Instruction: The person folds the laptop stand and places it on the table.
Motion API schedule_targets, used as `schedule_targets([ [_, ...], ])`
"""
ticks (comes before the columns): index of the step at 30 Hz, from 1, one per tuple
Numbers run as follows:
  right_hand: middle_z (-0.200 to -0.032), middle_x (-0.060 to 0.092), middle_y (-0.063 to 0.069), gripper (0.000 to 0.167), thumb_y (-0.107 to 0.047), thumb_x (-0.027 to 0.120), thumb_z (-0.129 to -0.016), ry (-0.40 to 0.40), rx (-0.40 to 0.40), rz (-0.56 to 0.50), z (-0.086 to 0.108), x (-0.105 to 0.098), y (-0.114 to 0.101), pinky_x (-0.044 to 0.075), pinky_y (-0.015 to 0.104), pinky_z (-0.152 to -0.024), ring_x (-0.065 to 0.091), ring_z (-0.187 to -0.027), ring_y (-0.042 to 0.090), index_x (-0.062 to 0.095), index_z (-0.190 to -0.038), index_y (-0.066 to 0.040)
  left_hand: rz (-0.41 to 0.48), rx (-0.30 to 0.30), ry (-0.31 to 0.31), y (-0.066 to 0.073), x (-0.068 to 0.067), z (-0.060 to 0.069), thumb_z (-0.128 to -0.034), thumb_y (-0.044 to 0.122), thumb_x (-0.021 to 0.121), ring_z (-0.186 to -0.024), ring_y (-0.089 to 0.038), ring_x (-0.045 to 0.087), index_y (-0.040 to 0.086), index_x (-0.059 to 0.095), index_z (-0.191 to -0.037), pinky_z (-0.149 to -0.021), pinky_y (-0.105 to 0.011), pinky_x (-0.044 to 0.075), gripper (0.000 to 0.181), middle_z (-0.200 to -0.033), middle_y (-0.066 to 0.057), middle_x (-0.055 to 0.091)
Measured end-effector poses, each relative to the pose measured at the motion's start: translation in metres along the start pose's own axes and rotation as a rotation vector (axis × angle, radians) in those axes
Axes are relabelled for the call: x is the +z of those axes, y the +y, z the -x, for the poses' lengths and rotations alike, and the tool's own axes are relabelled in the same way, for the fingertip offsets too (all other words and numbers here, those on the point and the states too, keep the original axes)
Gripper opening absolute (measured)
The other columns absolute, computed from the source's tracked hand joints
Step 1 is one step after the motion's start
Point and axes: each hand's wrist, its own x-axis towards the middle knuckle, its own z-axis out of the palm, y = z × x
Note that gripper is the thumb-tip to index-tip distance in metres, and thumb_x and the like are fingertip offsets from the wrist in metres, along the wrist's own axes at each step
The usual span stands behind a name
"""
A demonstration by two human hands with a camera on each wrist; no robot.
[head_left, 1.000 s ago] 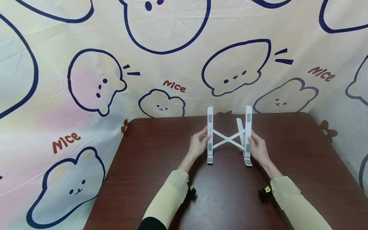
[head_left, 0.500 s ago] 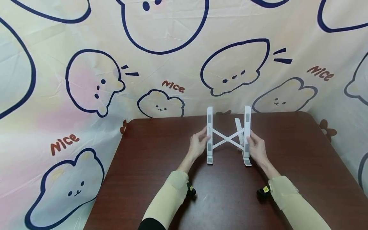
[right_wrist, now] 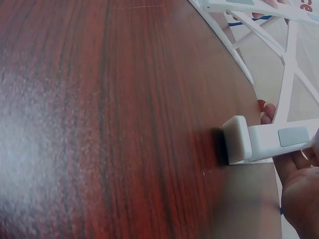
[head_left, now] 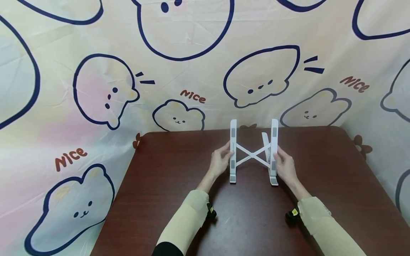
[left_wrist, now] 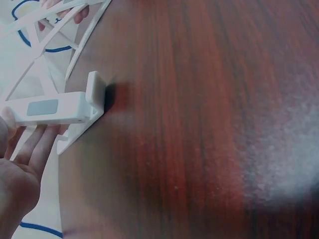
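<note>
Head view, stand point(head_left: 253, 155): white, folding, at twelve o'clock on the tabletop point(head_left: 250, 224), near the far edge.
Left grip point(head_left: 219, 160): pinches the left rail point(head_left: 234, 145), nine o'clock of the stand.
Right grip point(head_left: 286, 167): holds the right rail point(head_left: 274, 140), three o'clock.
Skewing risk: uneven force from the two grips could twist the crossed bars point(head_left: 245, 150).
Head count: one stand, two rails, two crossed bars, two grips, two sleeves point(head_left: 185, 215), two wrist devices point(head_left: 211, 212).
Left wrist view, tipping risk: lifting this rail alone would probably tilt the stand towards three o'clock.
Left-rail count: one grey pad point(left_wrist: 43, 107), one raised lip point(left_wrist: 93, 90).
Right wrist view, nipping risk: fingertips point(right_wrist: 269, 112) sit beside a bar's end; scissoring bars could catch them.
Right-rail count: one grey pad, one raised lip.
</note>
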Motion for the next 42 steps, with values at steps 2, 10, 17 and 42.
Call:
schedule_targets([
  [2,-0.116,0.077,0.037,0.049,-0.009,0.050,-0.116,0.003,-0.008,-0.013,0.0005,0.0008,0.0013,0.052,0.005,-0.074,0.064,-0.082,-0.015,0.047,-0.164,0.000,0.005,0.001,0.002,-0.0004,0.0002,0.0011,-0.1077,0.011,0.070,-0.114,-0.034,0.078,0.014,0.061,-0.158,-0.100,-0.046,0.065,0.051,-0.118,-0.022,0.083],
  [10,-0.099,0.079,0.033,0.046,-0.007,0.051,-0.115,0.011,-0.058,-0.003,0.0013,0.0010,0.0029,0.052,0.008,-0.070,0.063,-0.075,-0.015,0.053,-0.161,0.000,0.015,0.005,-0.001,-0.0002,0.0019,0.0023,-0.1075,0.011,0.071,-0.118,-0.035,0.078,0.014,0.061,-0.158,-0.105,-0.047,0.063,0.051,-0.118,-0.022,0.083],
  [17,-0.100,0.079,0.035,0.046,-0.007,0.053,-0.114,0.013,-0.067,-0.021,0.0003,0.0016,0.0012,0.051,0.009,-0.068,0.061,-0.075,-0.014,0.053,-0.160,0.000,0.010,0.002,-0.008,0.0018,0.0036,0.0013,-0.1077,0.011,0.070,-0.123,-0.035,0.076,0.011,0.060,-0.158,-0.111,-0.048,0.059,0.051,-0.118,-0.023,0.082],
  [42,-0.100,0.079,0.032,0.044,-0.003,0.052,-0.114,0.045,-0.128,-0.002,0.0027,0.0033,0.0014,0.049,0.006,-0.070,0.061,-0.078,-0.020,0.056,-0.157,0.002,-0.035,-0.017,-0.007,0.0031,0.0091,0.0036,-0.1099,0.014,0.067,-0.121,-0.029,0.074,0.017,0.054,-0.162,-0.105,-0.043,0.062,0.054,-0.118,-0.018,0.082],
])
